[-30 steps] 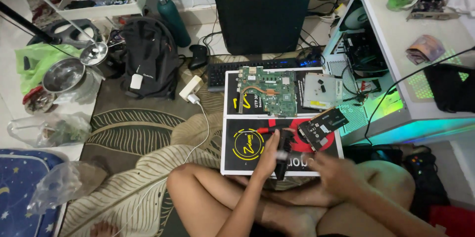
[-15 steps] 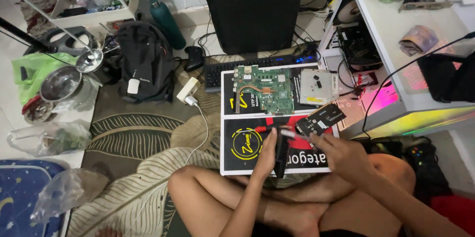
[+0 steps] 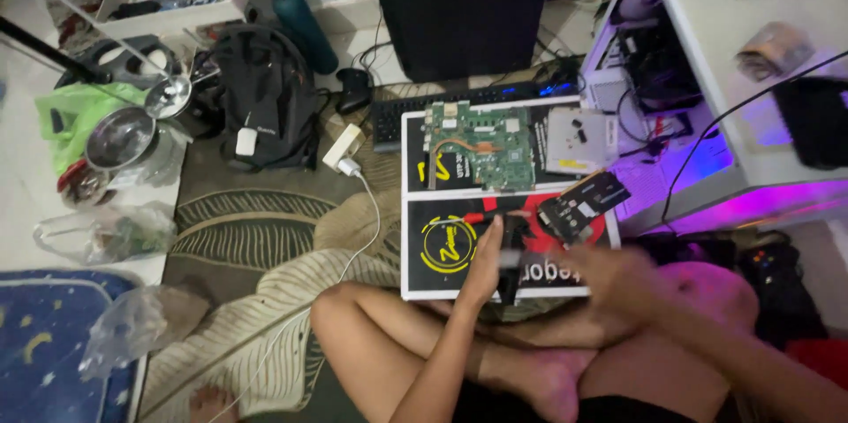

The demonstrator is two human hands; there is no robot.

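The left hand (image 3: 486, 266) stays closed around a slim dark tool (image 3: 508, 271) held upright over the black box (image 3: 442, 246), much as half a second ago. The right hand (image 3: 609, 275) has let go of the small black circuit card (image 3: 579, 204), which now lies tilted at the box's right edge; that hand is a blur, so I cannot tell how open it is. The green circuit board (image 3: 481, 147) lies untouched on the farther box.

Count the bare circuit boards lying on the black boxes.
2: a green circuit board on the far black box, and a small dark board tilted at the near box's right edge. Others may be hidden.
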